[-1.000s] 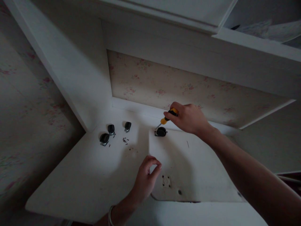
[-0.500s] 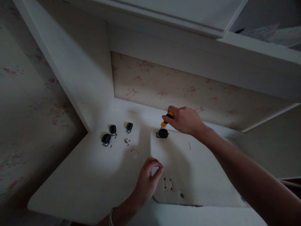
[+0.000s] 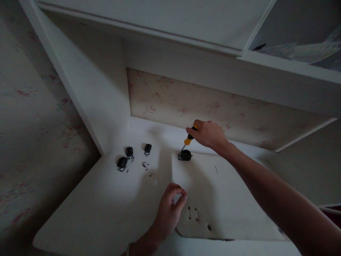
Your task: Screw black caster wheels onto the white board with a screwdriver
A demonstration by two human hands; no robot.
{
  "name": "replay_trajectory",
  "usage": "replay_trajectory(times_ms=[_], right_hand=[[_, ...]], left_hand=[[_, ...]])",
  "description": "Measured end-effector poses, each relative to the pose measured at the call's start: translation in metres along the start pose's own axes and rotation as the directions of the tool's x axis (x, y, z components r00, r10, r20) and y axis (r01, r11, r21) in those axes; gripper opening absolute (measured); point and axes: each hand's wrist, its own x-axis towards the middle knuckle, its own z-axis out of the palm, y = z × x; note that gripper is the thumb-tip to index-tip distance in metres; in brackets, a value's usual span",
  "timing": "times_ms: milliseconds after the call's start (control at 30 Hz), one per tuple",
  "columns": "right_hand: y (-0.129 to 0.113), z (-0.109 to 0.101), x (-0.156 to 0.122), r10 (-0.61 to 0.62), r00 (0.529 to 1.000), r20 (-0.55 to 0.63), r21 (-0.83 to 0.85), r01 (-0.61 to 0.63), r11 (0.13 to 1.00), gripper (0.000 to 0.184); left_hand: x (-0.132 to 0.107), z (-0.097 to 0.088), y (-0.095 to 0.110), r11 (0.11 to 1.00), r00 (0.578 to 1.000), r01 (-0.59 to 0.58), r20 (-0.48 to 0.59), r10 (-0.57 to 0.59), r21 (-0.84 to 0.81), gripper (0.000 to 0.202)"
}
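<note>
My right hand point(image 3: 209, 135) grips a screwdriver point(image 3: 188, 139) with a yellow and black handle. Its tip rests at a black caster wheel point(image 3: 185, 155) on the far corner of a white panel point(image 3: 226, 199). My left hand point(image 3: 170, 209) hovers over the near left edge of that panel, thumb and fingers pinched together; what they hold, if anything, is too small to see. A bare mounting spot with screw holes point(image 3: 193, 213) lies just right of that hand.
Three loose black caster wheels point(image 3: 122, 163) point(image 3: 129, 152) point(image 3: 147, 148) and several small screws point(image 3: 145, 165) lie on the white desk surface point(image 3: 101, 209) to the left. A white side wall point(image 3: 90, 85) and floral back panel point(image 3: 213, 106) enclose the space; shelves overhang above.
The view has shifted slightly. My right hand has tilted the screwdriver so its shaft shows again at the caster. My left hand stays pinched in about the same place.
</note>
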Motion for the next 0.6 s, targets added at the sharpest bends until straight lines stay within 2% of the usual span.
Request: replay_trajectory(times_ms=[133,333,600], right_hand=[[-0.005,-0.004,0.000,0.006,1.000,-0.013,-0.038,-0.006,0.999,0.059],[-0.012,-0.016,-0.007,-0.209,0.978,0.010,-0.132,0.209,0.969,0.055],[-0.025,-0.021,-0.024,-0.255,0.967,0.023,-0.173,0.255,0.951,0.049]], left_hand=[[-0.001,0.000,0.002,1.000,1.000,0.009,0.003,-0.009,0.009,0.006],[-0.001,-0.001,0.004,1.000,1.000,0.021,-0.002,-0.021,-0.012,0.006],[0.000,-0.001,0.002,1.000,1.000,0.006,0.007,-0.006,-0.006,0.005]])
